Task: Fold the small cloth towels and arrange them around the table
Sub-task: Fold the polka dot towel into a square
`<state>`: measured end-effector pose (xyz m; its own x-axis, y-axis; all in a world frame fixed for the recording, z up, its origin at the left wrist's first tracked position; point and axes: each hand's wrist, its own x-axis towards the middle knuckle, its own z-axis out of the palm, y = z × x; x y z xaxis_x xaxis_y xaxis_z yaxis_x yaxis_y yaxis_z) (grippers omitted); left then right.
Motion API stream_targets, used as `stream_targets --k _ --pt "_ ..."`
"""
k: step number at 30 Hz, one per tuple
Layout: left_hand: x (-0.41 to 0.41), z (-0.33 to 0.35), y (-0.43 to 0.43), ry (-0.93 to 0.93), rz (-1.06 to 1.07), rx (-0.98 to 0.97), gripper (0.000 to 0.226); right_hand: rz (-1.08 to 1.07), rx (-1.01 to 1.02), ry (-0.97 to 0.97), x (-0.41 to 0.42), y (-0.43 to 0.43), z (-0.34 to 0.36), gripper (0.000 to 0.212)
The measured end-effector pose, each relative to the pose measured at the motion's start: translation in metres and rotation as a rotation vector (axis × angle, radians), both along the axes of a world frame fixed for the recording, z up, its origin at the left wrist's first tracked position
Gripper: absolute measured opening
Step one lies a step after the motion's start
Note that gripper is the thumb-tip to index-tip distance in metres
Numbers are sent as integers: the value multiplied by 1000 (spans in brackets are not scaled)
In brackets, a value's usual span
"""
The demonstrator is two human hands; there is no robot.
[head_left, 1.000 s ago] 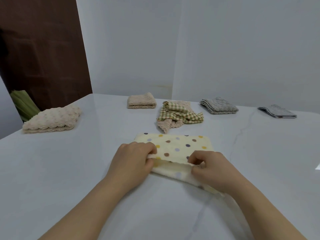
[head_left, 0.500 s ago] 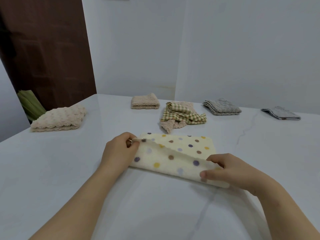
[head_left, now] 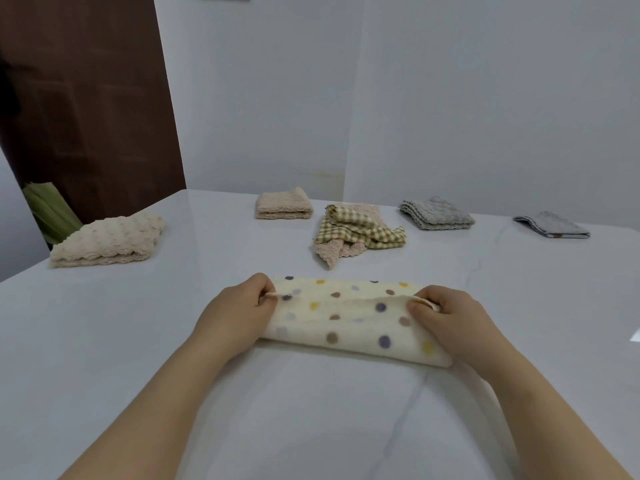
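The dotted towel (head_left: 349,320) is lying near the front of the table (head_left: 104,341). Its near half is now being carried over toward the far edge, where a second ago that edge was only being lifted. The left hand (head_left: 235,317) and right hand (head_left: 446,317), having moved apart, are each pinching one end of the travelling edge. This fold is nearing completion, while the checked towel (head_left: 360,230) behind is awaiting folding. No writing is showing.
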<state>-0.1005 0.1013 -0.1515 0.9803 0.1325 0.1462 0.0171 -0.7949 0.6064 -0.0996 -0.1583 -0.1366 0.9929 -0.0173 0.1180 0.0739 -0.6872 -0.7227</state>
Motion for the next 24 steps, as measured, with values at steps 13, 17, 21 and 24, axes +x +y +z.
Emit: stream_targets --k 13,17,21,24 --pt "4 11 2 -108 24 -547 14 -47 319 -41 5 -10 4 14" --pt "16 6 -6 -128 115 -407 16 -140 279 -157 15 -8 -7 13" --pt "21 -9 -7 -78 145 -68 10 -153 72 -148 27 -7 -20 11" --pt "24 -17 -7 -59 110 40 6 -153 -133 -88 34 -6 -27 3"
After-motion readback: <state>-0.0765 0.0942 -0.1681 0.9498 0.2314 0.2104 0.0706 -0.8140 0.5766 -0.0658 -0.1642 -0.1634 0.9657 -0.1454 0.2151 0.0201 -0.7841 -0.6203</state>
